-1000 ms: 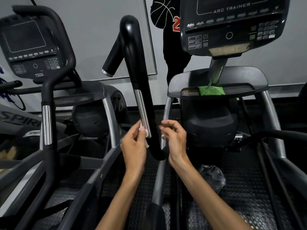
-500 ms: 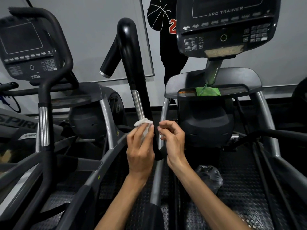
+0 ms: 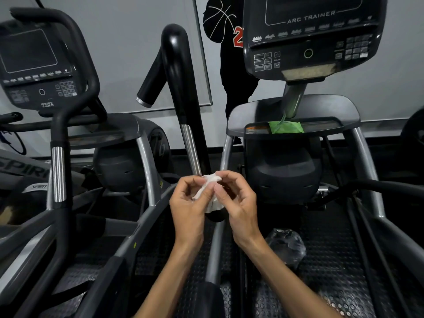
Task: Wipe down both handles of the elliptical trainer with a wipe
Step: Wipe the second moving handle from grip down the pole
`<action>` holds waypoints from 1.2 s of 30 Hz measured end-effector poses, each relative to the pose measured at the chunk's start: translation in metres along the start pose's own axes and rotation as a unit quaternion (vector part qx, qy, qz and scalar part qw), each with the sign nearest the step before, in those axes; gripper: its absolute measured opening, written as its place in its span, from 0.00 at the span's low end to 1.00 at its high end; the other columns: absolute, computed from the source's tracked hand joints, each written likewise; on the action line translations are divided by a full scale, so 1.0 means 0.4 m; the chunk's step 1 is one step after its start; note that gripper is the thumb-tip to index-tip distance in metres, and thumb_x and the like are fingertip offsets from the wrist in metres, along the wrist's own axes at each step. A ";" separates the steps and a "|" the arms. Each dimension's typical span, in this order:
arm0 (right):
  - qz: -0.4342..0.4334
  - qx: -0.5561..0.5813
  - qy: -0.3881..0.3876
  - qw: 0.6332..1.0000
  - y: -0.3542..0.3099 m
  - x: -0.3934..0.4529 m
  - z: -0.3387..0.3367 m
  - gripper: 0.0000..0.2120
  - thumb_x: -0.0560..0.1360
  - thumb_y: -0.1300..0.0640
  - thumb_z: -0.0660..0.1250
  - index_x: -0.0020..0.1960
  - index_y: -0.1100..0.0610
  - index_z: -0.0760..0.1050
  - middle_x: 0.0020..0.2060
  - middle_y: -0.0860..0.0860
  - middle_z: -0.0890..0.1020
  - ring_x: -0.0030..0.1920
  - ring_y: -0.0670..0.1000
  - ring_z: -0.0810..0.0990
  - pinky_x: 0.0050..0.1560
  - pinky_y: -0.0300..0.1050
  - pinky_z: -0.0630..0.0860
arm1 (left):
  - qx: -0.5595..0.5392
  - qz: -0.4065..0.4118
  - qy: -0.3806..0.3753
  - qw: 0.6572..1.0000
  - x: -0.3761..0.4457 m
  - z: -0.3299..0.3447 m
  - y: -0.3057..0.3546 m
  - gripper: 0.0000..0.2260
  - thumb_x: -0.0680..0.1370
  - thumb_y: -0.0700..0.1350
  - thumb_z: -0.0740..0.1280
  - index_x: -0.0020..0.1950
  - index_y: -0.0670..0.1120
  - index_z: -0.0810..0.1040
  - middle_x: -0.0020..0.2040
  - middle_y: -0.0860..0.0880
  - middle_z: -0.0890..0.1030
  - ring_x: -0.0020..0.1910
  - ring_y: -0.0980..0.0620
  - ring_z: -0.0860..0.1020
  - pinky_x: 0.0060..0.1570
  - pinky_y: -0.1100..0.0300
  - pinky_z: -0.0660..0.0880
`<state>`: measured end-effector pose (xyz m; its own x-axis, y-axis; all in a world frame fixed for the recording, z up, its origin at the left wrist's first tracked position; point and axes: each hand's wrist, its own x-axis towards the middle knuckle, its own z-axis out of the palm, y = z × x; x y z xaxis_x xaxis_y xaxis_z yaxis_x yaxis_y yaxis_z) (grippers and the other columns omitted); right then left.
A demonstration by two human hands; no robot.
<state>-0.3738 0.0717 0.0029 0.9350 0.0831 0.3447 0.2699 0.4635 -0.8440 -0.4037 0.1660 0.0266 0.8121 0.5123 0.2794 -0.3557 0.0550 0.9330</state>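
A crumpled white wipe [image 3: 210,191] sits between my two hands, just in front of the lower end of the trainer's black left handle [image 3: 181,76]. My left hand [image 3: 190,203] holds the wipe with curled fingers. My right hand [image 3: 238,200] pinches its upper edge with thumb and fingertips. The handle curves up from behind my hands and carries a silver sensor strip [image 3: 190,148]. Neither hand touches the handle. No right handle shows in this view.
The Arc Trainer console [image 3: 309,35] hangs above a tray with a green wipe packet [image 3: 286,127]. A second machine with console [image 3: 34,65] and black handlebar [image 3: 58,168] stands at left. A person in black stands behind. A crumpled plastic bag [image 3: 286,246] lies on the footplate.
My left hand came off the handle with the wipe and moved right. My right hand closed in and took hold of the wipe's top edge. The view has tilted down a little.
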 end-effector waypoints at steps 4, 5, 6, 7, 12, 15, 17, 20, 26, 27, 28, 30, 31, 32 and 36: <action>-0.008 -0.028 -0.016 0.999 0.005 -0.006 -0.008 0.18 0.74 0.64 0.73 0.63 0.58 0.80 0.57 0.54 0.83 0.57 0.54 0.84 0.59 0.47 0.79 | -0.023 -0.036 0.005 0.999 -0.013 0.015 0.013 0.04 0.78 0.41 0.70 0.49 0.40 0.82 0.44 0.47 0.85 0.44 0.52 0.83 0.45 0.61 0.79; -0.014 -0.042 0.004 0.999 0.008 -0.001 -0.009 0.17 0.74 0.63 0.74 0.62 0.57 0.81 0.56 0.52 0.83 0.55 0.53 0.84 0.57 0.47 0.80 | -0.001 -0.029 -0.013 1.000 -0.017 0.014 0.014 0.06 0.80 0.40 0.68 0.51 0.41 0.83 0.46 0.47 0.86 0.47 0.51 0.84 0.47 0.61 0.79; -0.018 -0.060 0.030 0.998 0.010 0.006 -0.010 0.15 0.74 0.61 0.75 0.60 0.56 0.83 0.54 0.50 0.83 0.54 0.52 0.84 0.56 0.48 0.80 | 0.028 -0.017 -0.035 0.999 -0.022 0.012 0.014 0.07 0.82 0.40 0.66 0.53 0.41 0.84 0.49 0.46 0.87 0.50 0.51 0.84 0.50 0.60 0.79; -0.022 -0.079 0.058 0.995 0.014 0.014 -0.014 0.13 0.75 0.60 0.75 0.59 0.55 0.84 0.52 0.48 0.83 0.53 0.52 0.84 0.55 0.50 0.81 | 0.063 -0.001 -0.050 0.997 -0.025 0.008 0.015 0.08 0.82 0.39 0.66 0.54 0.42 0.85 0.50 0.47 0.87 0.52 0.51 0.84 0.52 0.60 0.79; -0.079 -0.207 0.083 0.972 0.018 0.065 0.005 0.16 0.76 0.64 0.72 0.63 0.55 0.82 0.50 0.48 0.80 0.51 0.46 0.82 0.54 0.39 0.78 | 0.135 0.031 0.043 0.989 -0.008 -0.020 0.003 0.08 0.83 0.41 0.66 0.52 0.49 0.85 0.49 0.51 0.86 0.51 0.50 0.84 0.43 0.55 0.77; -0.148 -0.271 0.084 0.947 0.026 0.060 0.035 0.16 0.76 0.64 0.74 0.63 0.58 0.80 0.50 0.48 0.82 0.50 0.43 0.81 0.53 0.33 0.75 | 0.139 0.041 0.075 0.987 0.005 -0.031 -0.004 0.08 0.83 0.41 0.66 0.52 0.49 0.84 0.50 0.51 0.86 0.52 0.48 0.83 0.45 0.47 0.80; -0.190 -0.302 0.076 0.931 0.052 0.034 0.037 0.12 0.75 0.65 0.74 0.58 0.59 0.81 0.49 0.49 0.82 0.49 0.45 0.81 0.52 0.33 0.75 | 0.155 0.052 0.078 0.983 0.007 -0.037 -0.008 0.07 0.82 0.40 0.66 0.53 0.50 0.84 0.50 0.52 0.86 0.52 0.48 0.83 0.49 0.41 0.80; -0.201 -0.318 0.067 0.924 0.087 0.000 0.018 0.09 0.75 0.65 0.75 0.55 0.60 0.83 0.49 0.50 0.83 0.50 0.45 0.82 0.52 0.35 0.76 | 0.178 0.060 0.091 0.978 0.010 -0.050 -0.018 0.07 0.81 0.40 0.68 0.53 0.51 0.83 0.51 0.54 0.85 0.52 0.51 0.82 0.52 0.38 0.79; -0.206 -0.292 0.130 0.925 0.067 0.041 0.050 0.07 0.75 0.67 0.74 0.52 0.63 0.84 0.48 0.52 0.84 0.51 0.44 0.83 0.54 0.34 0.76 | 0.202 0.110 0.072 0.971 0.022 -0.035 -0.008 0.11 0.80 0.38 0.69 0.58 0.52 0.80 0.56 0.49 0.81 0.55 0.53 0.81 0.55 0.56 0.79; -0.206 -0.295 0.129 0.924 0.071 0.031 0.054 0.07 0.75 0.67 0.74 0.53 0.63 0.84 0.49 0.53 0.84 0.52 0.44 0.83 0.55 0.33 0.76 | 0.202 0.121 0.060 0.970 0.021 -0.032 -0.006 0.12 0.80 0.37 0.69 0.59 0.52 0.80 0.57 0.49 0.81 0.56 0.53 0.81 0.55 0.61 0.78; -0.200 -0.295 0.128 0.926 0.076 0.019 0.053 0.06 0.75 0.66 0.75 0.53 0.63 0.84 0.49 0.52 0.84 0.52 0.42 0.83 0.55 0.32 0.76 | 0.199 0.126 0.047 0.971 0.020 -0.031 -0.005 0.14 0.80 0.37 0.68 0.60 0.52 0.79 0.58 0.49 0.80 0.57 0.53 0.81 0.54 0.64 0.77; -0.182 -0.286 0.132 0.931 0.086 0.007 0.042 0.06 0.75 0.64 0.75 0.52 0.62 0.84 0.48 0.51 0.83 0.52 0.38 0.82 0.54 0.30 0.74 | 0.192 0.127 0.030 0.973 0.018 -0.033 -0.009 0.16 0.79 0.34 0.67 0.62 0.52 0.79 0.60 0.49 0.79 0.58 0.53 0.80 0.55 0.68 0.75; -0.172 -0.283 0.143 0.933 0.087 0.015 0.038 0.06 0.75 0.63 0.75 0.52 0.62 0.84 0.48 0.51 0.82 0.51 0.37 0.80 0.53 0.29 0.73 | 0.191 0.125 0.028 0.973 0.019 -0.036 -0.013 0.16 0.79 0.34 0.66 0.62 0.51 0.79 0.60 0.49 0.79 0.59 0.53 0.79 0.55 0.69 0.75; -0.163 -0.280 0.157 0.933 0.084 0.028 0.037 0.06 0.75 0.63 0.75 0.52 0.61 0.84 0.48 0.50 0.82 0.50 0.37 0.80 0.53 0.30 0.73 | 0.191 0.120 0.027 0.974 0.021 -0.039 -0.020 0.16 0.78 0.35 0.66 0.63 0.50 0.79 0.61 0.49 0.79 0.60 0.53 0.79 0.56 0.68 0.74; -0.164 -0.273 0.152 0.936 0.061 0.054 0.055 0.08 0.76 0.65 0.73 0.55 0.60 0.83 0.50 0.50 0.83 0.51 0.42 0.81 0.54 0.35 0.76 | 0.194 0.107 0.028 0.975 0.029 -0.050 -0.040 0.18 0.77 0.37 0.64 0.66 0.48 0.79 0.62 0.50 0.80 0.63 0.51 0.78 0.62 0.58 0.74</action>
<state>-0.3522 0.1043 -0.0011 0.7814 -0.2787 0.5584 0.5530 -0.1056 -0.8265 -0.3978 0.1884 0.0102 0.7079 0.5229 0.4748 -0.3040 -0.3813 0.8730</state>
